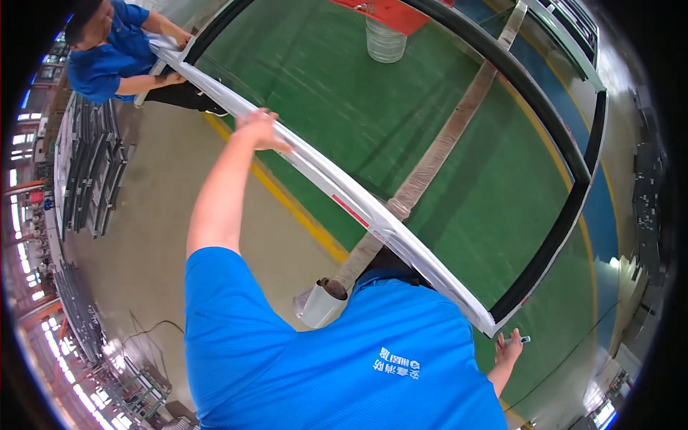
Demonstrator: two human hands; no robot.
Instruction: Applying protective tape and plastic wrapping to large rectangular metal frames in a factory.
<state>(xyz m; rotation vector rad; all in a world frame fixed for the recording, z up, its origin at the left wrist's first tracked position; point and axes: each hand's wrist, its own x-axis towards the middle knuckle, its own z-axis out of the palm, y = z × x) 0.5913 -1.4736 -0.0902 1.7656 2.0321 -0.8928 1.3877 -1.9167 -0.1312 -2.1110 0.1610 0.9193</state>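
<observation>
Left hand over white frame edge, grip indeterminable; right hand, clamped on small object, near the corner; green floor open beyond.

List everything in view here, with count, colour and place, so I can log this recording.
Frame: one, black with a white near side, across the centre and right
Wrapped beam: one, brownish, diagonal, beneath the frame
White cylinder: one, white, at the beam's near end
Bucket-like container: one, pale, top centre
Red panel: one, red, top centre
Metal profiles: many, grey, stacked at left
Floor: one, green, beige and blue areas, yellow lines
Co-worker: one, blue shirt, upper left
Far clutter: uncounted, too small to tell
Own shirt: one, blue, bottom centre
Left hand: one, bare, on the white side
Right hand: one, bare, lower right, holding a small object, kind unclear
</observation>
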